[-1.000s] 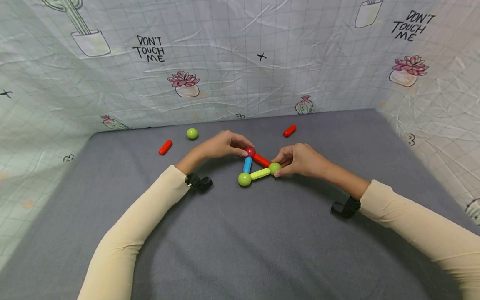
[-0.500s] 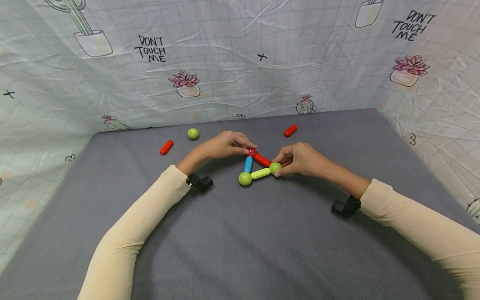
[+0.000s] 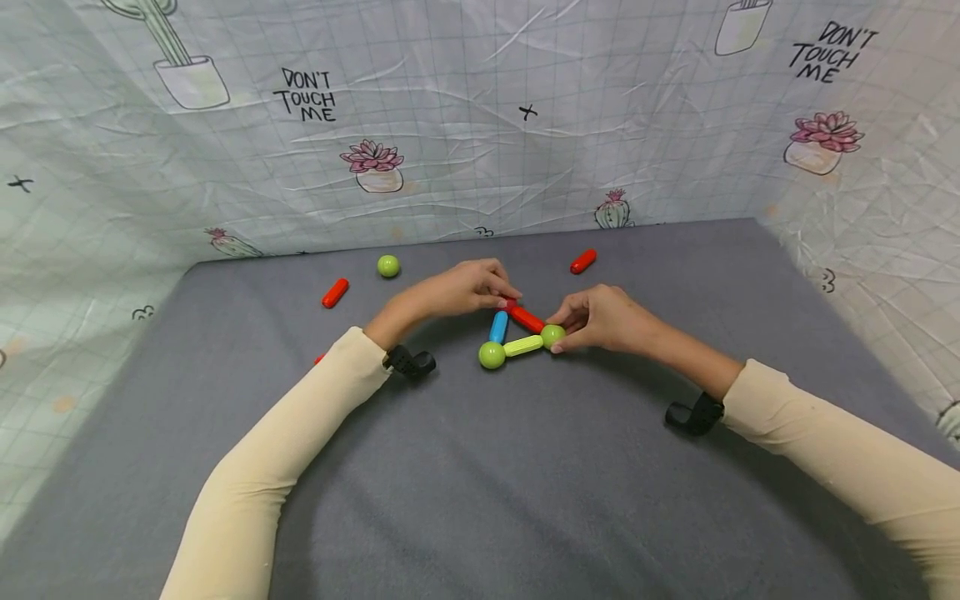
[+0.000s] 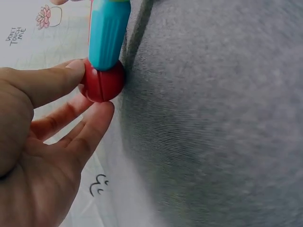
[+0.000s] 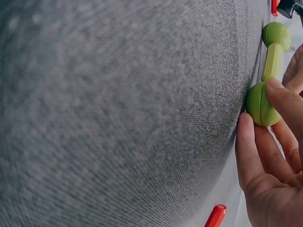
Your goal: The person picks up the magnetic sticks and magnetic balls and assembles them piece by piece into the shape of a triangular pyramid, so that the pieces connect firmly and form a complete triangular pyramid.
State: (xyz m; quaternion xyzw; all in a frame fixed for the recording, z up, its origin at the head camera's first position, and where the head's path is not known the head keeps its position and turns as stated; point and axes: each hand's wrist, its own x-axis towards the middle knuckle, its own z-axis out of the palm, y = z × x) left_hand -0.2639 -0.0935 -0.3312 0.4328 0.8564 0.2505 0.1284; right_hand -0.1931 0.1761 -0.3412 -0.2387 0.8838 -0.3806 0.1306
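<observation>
My left hand pinches the red ball, thumb on one side and a fingertip against the opposite side, so the tips stand only the ball's width apart. My other left fingers bend behind it. My right hand pinches the right green ball the same way, my thumb on its upper side and a fingertip low beside the grey table, the rest curving behind.

Both my hands reach in from their own sides, backs up and fingers turned inward, the left farther from me than the right. My forearms slant forward in cream sleeves, with a black camera at each wrist.

Between my hands a small triangle of balls and rods sits on the table. The red ball is its far corner, the right green ball its right one, and the left green ball the corner nearest me. The blue rod joins red ball to left green ball, the yellow rod joins the two green ones, and the red rod runs along the far right side; my left fingers partly cover where it meets the red ball. A seam shows round each ball I hold.

Farther off lie a loose green ball, a left loose rod and a right loose rod, both red. A red bit peeks past my left sleeve, mostly hidden.
</observation>
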